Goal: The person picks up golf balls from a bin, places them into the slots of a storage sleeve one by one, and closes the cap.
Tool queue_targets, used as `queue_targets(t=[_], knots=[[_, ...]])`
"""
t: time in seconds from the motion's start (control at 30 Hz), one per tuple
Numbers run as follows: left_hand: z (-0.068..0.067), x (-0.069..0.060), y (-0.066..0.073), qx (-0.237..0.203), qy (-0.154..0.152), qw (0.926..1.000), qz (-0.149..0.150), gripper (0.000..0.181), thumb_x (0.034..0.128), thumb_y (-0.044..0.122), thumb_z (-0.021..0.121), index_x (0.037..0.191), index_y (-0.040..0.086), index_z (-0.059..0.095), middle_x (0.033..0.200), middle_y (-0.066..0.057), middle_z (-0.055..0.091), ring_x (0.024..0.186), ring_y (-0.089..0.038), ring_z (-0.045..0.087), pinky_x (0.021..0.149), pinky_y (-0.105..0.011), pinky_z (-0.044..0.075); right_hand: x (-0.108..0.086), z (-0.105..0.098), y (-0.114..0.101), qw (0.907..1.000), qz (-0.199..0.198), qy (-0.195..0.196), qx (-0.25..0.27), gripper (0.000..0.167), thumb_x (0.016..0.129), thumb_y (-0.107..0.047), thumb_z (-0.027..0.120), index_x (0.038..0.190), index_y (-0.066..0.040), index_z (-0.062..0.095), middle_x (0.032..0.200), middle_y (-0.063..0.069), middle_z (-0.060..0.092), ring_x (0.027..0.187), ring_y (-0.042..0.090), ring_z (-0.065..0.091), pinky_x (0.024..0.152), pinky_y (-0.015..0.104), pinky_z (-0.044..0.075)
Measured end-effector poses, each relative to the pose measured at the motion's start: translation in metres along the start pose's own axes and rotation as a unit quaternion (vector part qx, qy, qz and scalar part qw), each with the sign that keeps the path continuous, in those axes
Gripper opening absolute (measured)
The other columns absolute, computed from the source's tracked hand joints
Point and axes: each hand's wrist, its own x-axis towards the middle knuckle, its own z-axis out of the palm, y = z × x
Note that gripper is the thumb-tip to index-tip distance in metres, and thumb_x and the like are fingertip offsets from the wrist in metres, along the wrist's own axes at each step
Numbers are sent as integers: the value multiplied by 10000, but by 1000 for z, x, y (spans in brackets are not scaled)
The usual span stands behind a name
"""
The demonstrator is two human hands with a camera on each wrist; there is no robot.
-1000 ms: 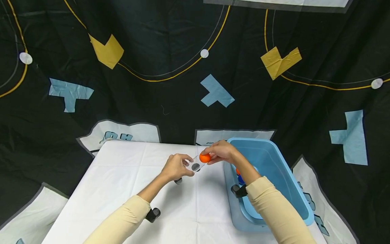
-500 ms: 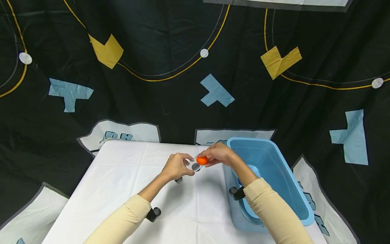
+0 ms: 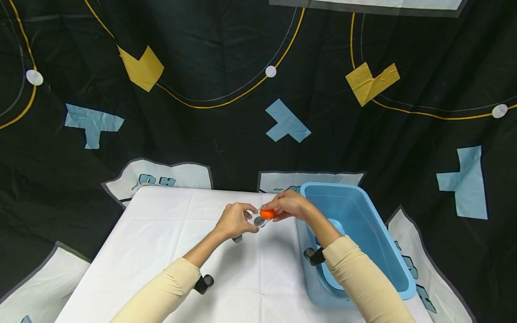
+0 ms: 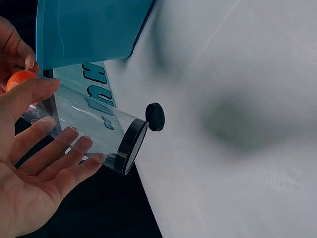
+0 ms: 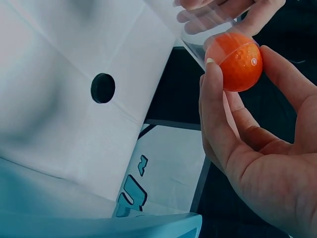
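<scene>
A clear plastic cylinder (image 4: 89, 111) with a black-rimmed base is gripped by my left hand (image 3: 234, 220), tilted above the white table. Thumb and fingers wrap round it near its open end. My right hand (image 3: 291, 204) pinches an orange ball (image 5: 240, 64) between thumb and fingers at that open end. Part of the ball sits inside the mouth, seen through the clear wall in the right wrist view. A round black lid (image 4: 155, 117) lies on the table below the cylinder.
A light-blue tub (image 3: 397, 264) stands on the table's right side, under my right forearm. A paler blue rounded thing (image 3: 336, 225) is inside it, mostly hidden by the arm. Black cloth (image 3: 226, 148) with tape marks hangs behind the white table (image 3: 161, 237).
My right hand has moved slightly left and brought the orange ball to the cylinder's mouth, where it has sunk a little. My left hand has hardly moved.
</scene>
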Motion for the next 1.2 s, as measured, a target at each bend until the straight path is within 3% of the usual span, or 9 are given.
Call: queue_targets(t=[0.13,0.4,0.53,0.83,1.03,1.2], knots=[[-1,0,0,26,-6,10000,12,420,668,179,925,1054,103,777,973,-136,777,847,-196,710,707,-322,570,0,0,0,10000,3,-65,-3,348,867,-250,808,1042,29,696,977,156,746,736,212,735,772,343,620],[-3,-1,-1,73,60,9999,65,400,649,160,918,1025,135,783,881,-54,769,784,-150,697,684,-301,555,0,0,-3,9999,113,-80,-2,345,852,-242,822,1025,33,708,950,142,628,762,213,716,835,383,614],[-4,-3,-3,120,125,9998,-69,399,642,160,923,1017,156,786,883,-40,773,807,-140,712,714,-315,565,-2,-5,-4,9996,147,-207,-77,347,882,-252,788,1066,30,700,1049,188,645,831,234,709,854,394,610],[-7,-5,-8,147,209,9997,-33,410,639,145,916,1026,133,783,884,-52,773,827,-164,719,723,-332,571,-12,-41,-2,9993,385,-5,9,477,957,-285,694,1287,43,586,1180,208,639,983,288,690,937,419,581],[-7,-6,-10,84,193,9997,-95,411,650,133,912,1040,129,780,902,-61,772,838,-172,717,725,-323,578,-19,-71,14,9994,314,149,-86,517,968,-307,675,1312,58,553,1160,194,632,977,247,676,982,425,559],[-7,-7,-11,78,207,9996,-166,406,648,130,911,1032,138,781,901,-57,769,842,-176,715,734,-331,578,-25,-88,31,9989,296,337,-94,539,993,-304,635,1366,68,523,1339,250,568,1142,340,652,1041,473,515]])
